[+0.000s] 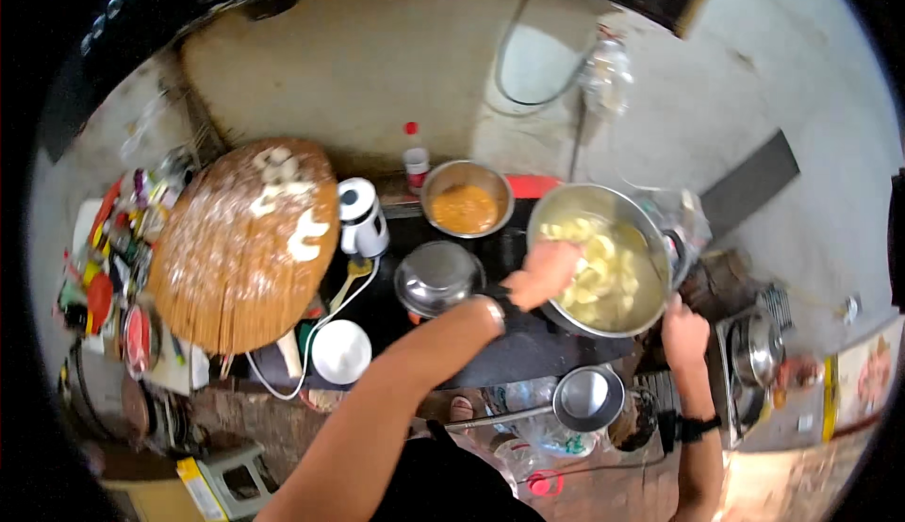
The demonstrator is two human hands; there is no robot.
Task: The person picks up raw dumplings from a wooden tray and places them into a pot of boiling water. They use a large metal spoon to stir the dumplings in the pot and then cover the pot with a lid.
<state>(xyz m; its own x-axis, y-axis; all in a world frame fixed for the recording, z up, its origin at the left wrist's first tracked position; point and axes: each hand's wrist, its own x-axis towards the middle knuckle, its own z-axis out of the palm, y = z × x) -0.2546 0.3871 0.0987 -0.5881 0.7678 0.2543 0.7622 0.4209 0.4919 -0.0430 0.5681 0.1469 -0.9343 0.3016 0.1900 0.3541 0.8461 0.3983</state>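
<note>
A large metal pot [541, 221] stands at the right end of the black counter, holding pale, flat food pieces [597, 274] in cloudy liquid. My left hand [548, 274] reaches over its near left side, above the food. That hand is blurred with fingers folded inward, and whether it holds anything is hidden. At the pot's lower right edge my right hand [686, 331] is curled, its thumb against the rim. Left of the pot sits an upturned metal bowl [438, 278]. Behind that, a steel bowl [505, 189] contains an orange-brown mixture [464, 209].
A floured wooden board [233, 260] with dough pieces [307, 235] covers the counter's left. Beside it stand a white electric kettle [364, 218], its cord, and a white bowl [341, 352]. A long-handled metal pan [588, 398] lies below the counter edge. A bottle [416, 161] stands by the wall.
</note>
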